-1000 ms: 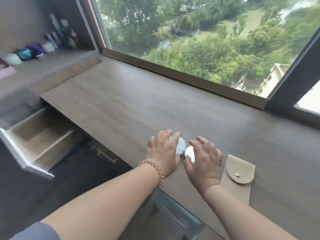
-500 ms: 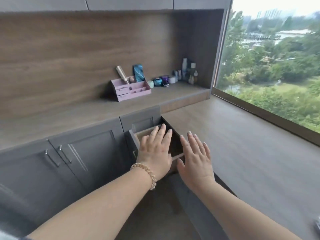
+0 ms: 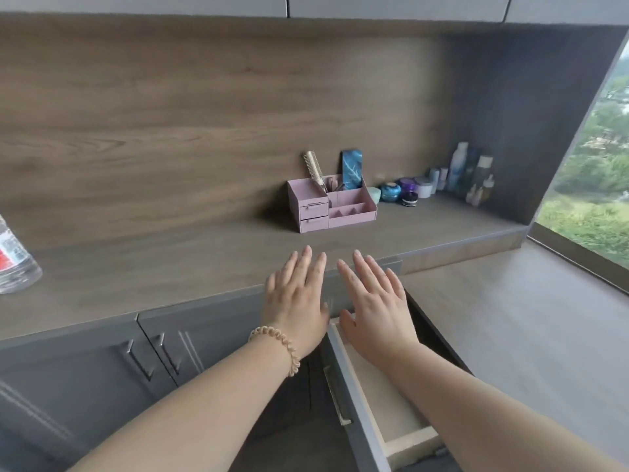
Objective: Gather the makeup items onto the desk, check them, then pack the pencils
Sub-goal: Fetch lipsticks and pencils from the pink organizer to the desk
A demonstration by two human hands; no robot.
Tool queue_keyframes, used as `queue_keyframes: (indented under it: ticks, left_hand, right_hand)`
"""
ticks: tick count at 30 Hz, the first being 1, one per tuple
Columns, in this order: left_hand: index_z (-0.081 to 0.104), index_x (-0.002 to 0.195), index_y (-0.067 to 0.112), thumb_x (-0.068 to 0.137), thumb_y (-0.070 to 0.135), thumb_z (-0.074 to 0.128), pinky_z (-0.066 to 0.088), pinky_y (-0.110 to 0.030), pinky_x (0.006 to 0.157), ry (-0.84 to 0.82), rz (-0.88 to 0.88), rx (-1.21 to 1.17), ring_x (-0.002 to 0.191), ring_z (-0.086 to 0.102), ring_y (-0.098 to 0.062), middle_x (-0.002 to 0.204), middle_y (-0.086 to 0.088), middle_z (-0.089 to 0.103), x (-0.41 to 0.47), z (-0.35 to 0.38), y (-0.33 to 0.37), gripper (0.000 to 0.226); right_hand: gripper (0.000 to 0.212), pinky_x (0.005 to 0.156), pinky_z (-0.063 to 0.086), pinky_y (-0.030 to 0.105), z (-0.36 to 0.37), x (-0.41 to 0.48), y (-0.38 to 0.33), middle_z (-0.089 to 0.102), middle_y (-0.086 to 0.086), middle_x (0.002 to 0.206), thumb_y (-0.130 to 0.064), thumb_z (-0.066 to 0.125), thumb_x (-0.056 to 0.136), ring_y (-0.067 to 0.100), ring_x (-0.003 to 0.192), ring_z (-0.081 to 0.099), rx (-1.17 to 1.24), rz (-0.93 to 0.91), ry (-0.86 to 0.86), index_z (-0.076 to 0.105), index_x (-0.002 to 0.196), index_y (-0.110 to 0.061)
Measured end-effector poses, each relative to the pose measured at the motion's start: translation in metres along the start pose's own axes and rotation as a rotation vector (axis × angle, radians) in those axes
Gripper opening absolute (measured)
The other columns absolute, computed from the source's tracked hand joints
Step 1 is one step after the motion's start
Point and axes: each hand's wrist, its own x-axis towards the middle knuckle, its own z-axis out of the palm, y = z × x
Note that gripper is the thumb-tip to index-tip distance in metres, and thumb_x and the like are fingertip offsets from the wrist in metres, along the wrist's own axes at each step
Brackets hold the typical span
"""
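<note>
A pink organiser stands on the upper counter against the wooden back wall, holding a hairbrush, a blue patterned case and some thin items I cannot make out. To its right are small jars and bottles. My left hand and my right hand are stretched forward side by side, flat, fingers apart, holding nothing. They hover over the counter's front edge and the open drawer, well short of the organiser.
The drawer sticks out below my right arm, and its visible inside looks bare. Grey cabinet doors lie under the counter. A clear water bottle stands at the far left. The lower desk runs right along the window.
My view has swung left from the desk to the counter and organiser. Both hands left the round compacts on the desk and now reach forward over the drawer, further out than before.
</note>
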Motion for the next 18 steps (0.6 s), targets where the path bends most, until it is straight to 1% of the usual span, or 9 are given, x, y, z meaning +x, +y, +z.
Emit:
queue_keyframes:
  ticks: [2,7,10,13,18]
  left_hand:
    - [-0.001,0.149,0.029,0.091,0.034,0.045,0.009,-0.041,0.115,0.001,-0.013,0.037,0.146,-0.003,-0.017,0.16,0.003,-0.005,0.029,0.018,-0.014,0.075]
    - [0.002,0.149,0.029,0.09,0.034,0.046,0.01,-0.04,0.114,-0.021,-0.149,0.069,0.146,-0.001,-0.015,0.16,0.004,-0.002,0.111,0.062,-0.05,0.074]
    - [0.005,0.149,0.03,0.088,0.031,0.047,0.011,-0.04,0.113,-0.028,-0.175,0.081,0.146,0.0,-0.014,0.16,0.005,0.0,0.155,0.084,-0.071,0.074]
    - [0.006,0.149,0.029,0.087,0.031,0.048,0.013,-0.041,0.114,-0.037,-0.201,0.084,0.146,0.001,-0.015,0.16,0.005,0.001,0.19,0.107,-0.088,0.075]
    - [0.009,0.149,0.027,0.085,0.027,0.051,0.017,-0.04,0.112,-0.034,-0.179,0.082,0.146,0.005,-0.016,0.16,0.003,0.004,0.237,0.142,-0.113,0.077]
  right_hand:
    - [0.071,0.114,-0.01,0.036,0.024,0.036,0.014,-0.003,0.0,0.16,-0.036,0.046,0.093,0.018,0.146,-0.009,-0.004,-0.04,-0.039,0.003,0.149,-0.03]
    - [0.069,0.113,-0.01,0.037,0.089,0.134,0.052,-0.003,0.001,0.16,-0.034,0.044,0.094,0.02,0.147,-0.006,0.007,-0.102,-0.121,0.003,0.15,-0.029]
    - [0.07,0.116,-0.006,0.038,0.118,0.183,0.067,-0.001,0.002,0.16,-0.034,0.043,0.092,0.02,0.147,-0.004,-0.005,-0.12,-0.16,0.005,0.15,-0.026]
    - [0.071,0.117,-0.002,0.04,0.142,0.217,0.077,0.001,0.003,0.16,-0.032,0.045,0.091,0.021,0.147,-0.001,-0.002,-0.119,-0.192,0.007,0.15,-0.025]
    - [0.072,0.117,-0.003,0.04,0.18,0.251,0.088,0.0,0.003,0.16,-0.029,0.045,0.089,0.019,0.147,-0.002,-0.014,-0.119,-0.236,0.007,0.15,-0.024]
